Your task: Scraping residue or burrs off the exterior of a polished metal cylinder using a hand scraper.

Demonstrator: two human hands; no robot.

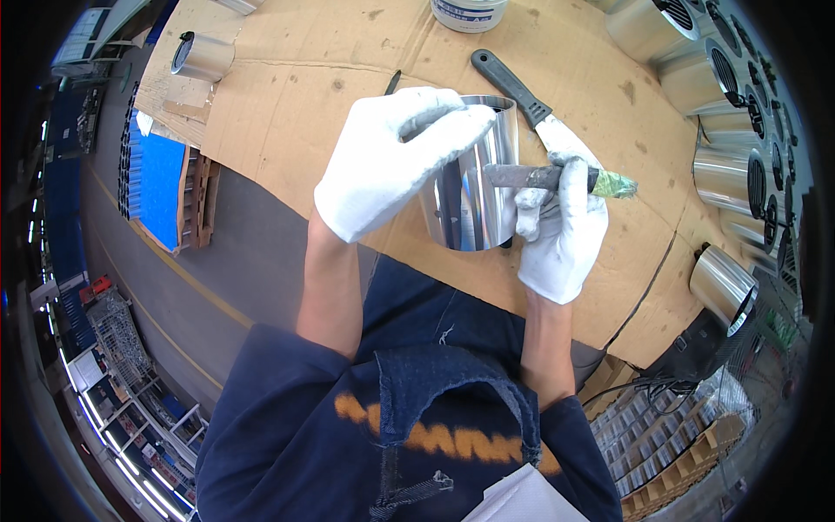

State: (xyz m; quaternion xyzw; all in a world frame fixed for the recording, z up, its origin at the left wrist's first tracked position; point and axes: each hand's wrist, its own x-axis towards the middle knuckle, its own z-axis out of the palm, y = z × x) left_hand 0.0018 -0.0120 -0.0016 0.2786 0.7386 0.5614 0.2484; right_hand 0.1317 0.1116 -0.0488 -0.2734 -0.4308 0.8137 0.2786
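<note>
A shiny metal cylinder (pixel 474 213) stands slightly tilted over the cardboard near its front edge. My left hand (pixel 378 161), in a white glove, is closed on the cylinder's upper left side, with fingers and thumb near the top rim. In my gloved right hand (pixel 565 239) is a narrow grey bar-shaped tool (pixel 531 177) with green wrapping on its right end. Its left end lies across the cylinder's right side; whether it touches is unclear. Just beyond sits a scraper (pixel 511 85) with a black handle, its pale blade partly hidden behind my right hand.
Cardboard (pixel 304 104) covers the table. A white tub (pixel 470 13) stands at the far edge, a smaller metal cylinder (pixel 204 56) at far left. Several metal cylinders (pixel 726 178) crowd the right side, one lying nearer (pixel 722 283). A blue-topped pallet (pixel 161 187) is on the floor left.
</note>
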